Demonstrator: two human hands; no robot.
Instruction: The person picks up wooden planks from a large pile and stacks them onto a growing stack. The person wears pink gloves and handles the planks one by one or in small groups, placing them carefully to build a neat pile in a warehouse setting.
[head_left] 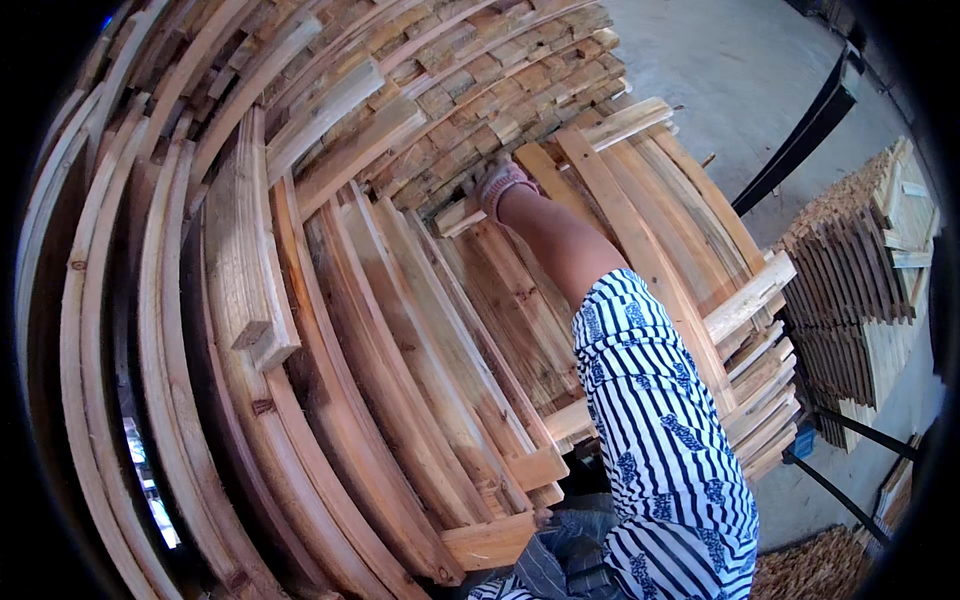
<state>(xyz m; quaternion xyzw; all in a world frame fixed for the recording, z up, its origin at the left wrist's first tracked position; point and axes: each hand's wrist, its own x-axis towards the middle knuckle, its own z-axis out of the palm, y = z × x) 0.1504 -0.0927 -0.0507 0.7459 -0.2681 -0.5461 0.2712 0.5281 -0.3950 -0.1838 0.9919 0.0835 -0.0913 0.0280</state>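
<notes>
My right hand (497, 183), in a pale glove with a reddish cuff, reaches to the far end of a stack of wooden planks. It rests beside the end of an orange-brown plank (548, 175) and near a short wooden crosspiece (462, 216). Its fingers are small and partly hidden against the wood, so their grip cannot be made out. The striped sleeve (655, 400) of that arm crosses over the planks from the lower edge. Under the forearm, wide boards (510, 300) lie side by side. My left hand does not show.
Tall stacks of boards (370, 370) fill the left, with spacer strips (740, 300) between layers. Behind my hand rises a wall of stacked plank ends (480, 95). At right stand another lumber stack (855, 270) and a dark slanted post (800, 130) on grey floor (700, 60).
</notes>
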